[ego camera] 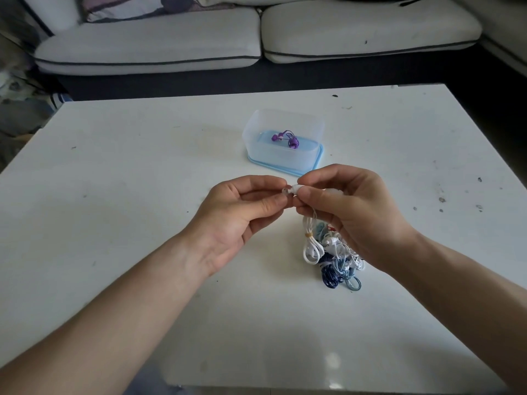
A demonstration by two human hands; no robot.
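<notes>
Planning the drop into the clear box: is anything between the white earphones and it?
Nothing visible does. The left hand and right hand pinch the white earphones just in front of the clear box; only bare table shows between, and the box looks open-topped.

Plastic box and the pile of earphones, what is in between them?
In the head view, the left hand and right hand meet there, pinching a white earbud.

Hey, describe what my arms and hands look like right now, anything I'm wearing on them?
Both are bare. The left hand and right hand wear no gloves, rings or watch, and the nails look short and unpainted. The left forearm and right forearm show no sleeves up to the frame's edge.
</notes>
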